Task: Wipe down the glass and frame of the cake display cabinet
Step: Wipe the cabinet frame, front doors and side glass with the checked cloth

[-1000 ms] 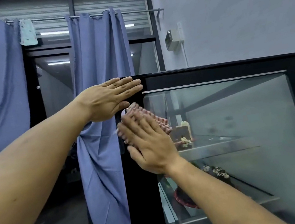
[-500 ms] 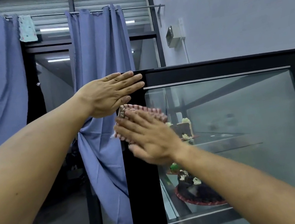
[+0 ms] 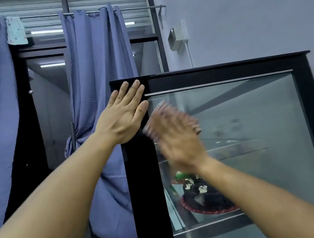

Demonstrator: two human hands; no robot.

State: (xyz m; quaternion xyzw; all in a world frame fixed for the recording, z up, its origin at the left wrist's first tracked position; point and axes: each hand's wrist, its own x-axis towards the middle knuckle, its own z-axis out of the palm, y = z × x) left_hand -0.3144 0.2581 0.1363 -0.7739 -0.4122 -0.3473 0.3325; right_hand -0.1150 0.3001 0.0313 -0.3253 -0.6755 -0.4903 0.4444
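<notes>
Two hands, one cloth, one cabinet, two curtains, one dark cake in clear sight.

Left hand (image 3: 123,117): flat, fingers straight and together, pressed on the upper left corner of the cabinet frame (image 3: 145,183), fingertips just under the top edge. It holds nothing.

Right hand (image 3: 178,142): blurred, laid flat over the cloth (image 3: 162,107) against the glass (image 3: 252,123), near the pane's upper left corner and just beside the left post. Fingers look spread and fairly straight, pressing the cloth rather than clutching it; blur leaves this uncertain. Only a pink-and-white striped fringe of cloth shows past the fingertips.

Cabinet: black frame, wide left post, top rail with a thin silver strip under it, narrower right post. One large pane fills the front. To the right of the hand and below it the glass is bare, running to the right post.

Inside: glass shelves, a dark cake (image 3: 204,196) with white bits on a red board on the lower level. Something green and white sits just behind it, partly hidden by the right wrist.

Room: plain grey wall (image 3: 248,10) behind and right of the cabinet, a small box mounted on it. Left of the cabinet, two blue curtains (image 3: 100,70) hang on a rod; the nearer one touches the cabinet's left side. A small patterned rag (image 3: 15,31) hangs over the rod. Pale floor at the cabinet's foot.
</notes>
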